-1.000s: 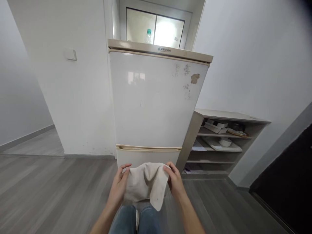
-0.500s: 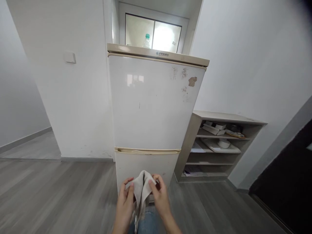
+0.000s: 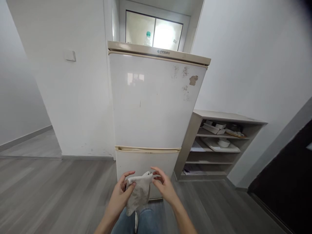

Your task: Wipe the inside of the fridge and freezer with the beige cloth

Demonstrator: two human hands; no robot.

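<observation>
A beige cloth hangs folded in front of me, low in the view. My left hand grips its upper left part, thumb on top. My right hand is beside the cloth's right top corner, fingers spread and curled, fingertips at the cloth's edge. Whether it still pinches the fabric is unclear. Straight ahead stands a white two-door fridge with both doors closed and worn marks near its upper right corner.
A plastic bottle with a green cap stands on the fridge top before a window. A low open shelf unit with boxes, a bowl and papers is to the right. A white wall with a switch is left. Grey wood floor all around.
The cloth was spread wide between both hands, then folded together. It now hangs mainly from my left hand, and my right hand's fingers have loosened at its edge.
</observation>
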